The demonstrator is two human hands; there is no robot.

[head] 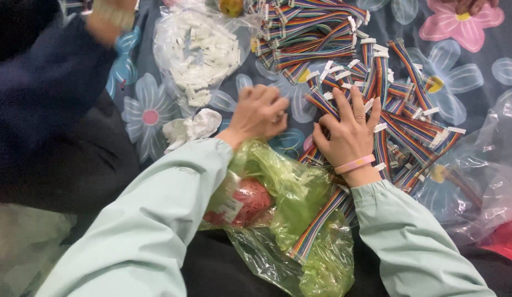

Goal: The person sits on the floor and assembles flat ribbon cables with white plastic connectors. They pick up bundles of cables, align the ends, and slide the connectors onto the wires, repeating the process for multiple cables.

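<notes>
A heap of rainbow ribbon cables (377, 82) with white end connectors lies on a grey cloth printed with flowers (465, 77). My right hand (349, 129) rests flat on the cables, fingers spread, a pink band on its wrist. My left hand (259, 113) is just left of the heap, fingers curled down on the cloth; whether it holds anything is hidden. Both sleeves are pale green. A green plastic bag (294, 198) lies between my forearms with one ribbon cable (316, 225) across it.
A clear bag of white connector housings (198, 52) lies at the upper left. A crumpled white tissue (192, 126) sits beside it. Another person's dark blue sleeve (41, 82) reaches in at the left. Clear plastic wrap (481, 176) lies at the right.
</notes>
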